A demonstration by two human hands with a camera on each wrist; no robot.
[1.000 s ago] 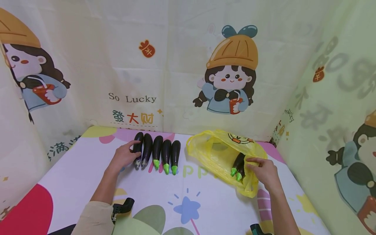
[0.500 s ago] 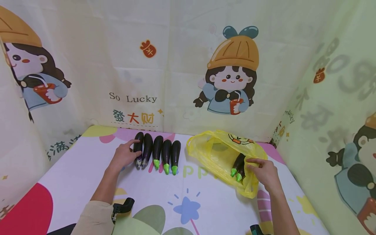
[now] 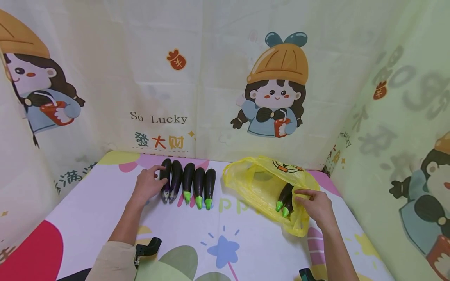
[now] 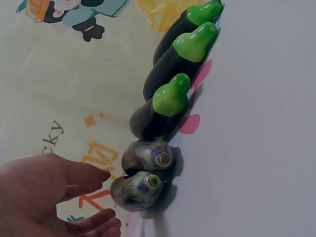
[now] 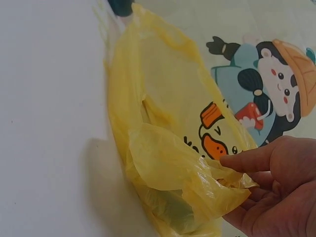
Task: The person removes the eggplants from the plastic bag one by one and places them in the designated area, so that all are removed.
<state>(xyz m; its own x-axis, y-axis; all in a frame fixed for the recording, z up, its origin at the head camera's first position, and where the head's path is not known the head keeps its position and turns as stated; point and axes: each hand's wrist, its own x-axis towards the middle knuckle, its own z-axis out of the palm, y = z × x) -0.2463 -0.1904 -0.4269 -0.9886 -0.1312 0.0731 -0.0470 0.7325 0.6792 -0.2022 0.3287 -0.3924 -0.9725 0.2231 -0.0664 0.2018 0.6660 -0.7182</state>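
At the left end of a row, my left hand (image 3: 145,186) is spread beside the outermost eggplant (image 3: 166,177), thumb and fingers parted at its side. The left wrist view shows this eggplant's mottled stem end (image 4: 140,190) just past the fingertips. A second dull-tipped eggplant (image 3: 176,177) lies against it, followed by three with bright green caps (image 4: 195,42). My right hand (image 3: 318,205) pinches the near edge of a yellow plastic bag (image 3: 242,175), its mouth held open. Inside the bag lie two green-capped eggplants (image 3: 285,195), their far ends covered by yellow film.
A white tablecloth (image 3: 190,230) with coloured prints covers the table. Printed cloth walls (image 3: 211,86) rise close behind the row and the bag, and on both sides. A strip of tabletop separates the row from the bag.
The left fingertips have shifted slightly left against the outermost eggplant. The right hand, the bag and the row of eggplants stay in place.
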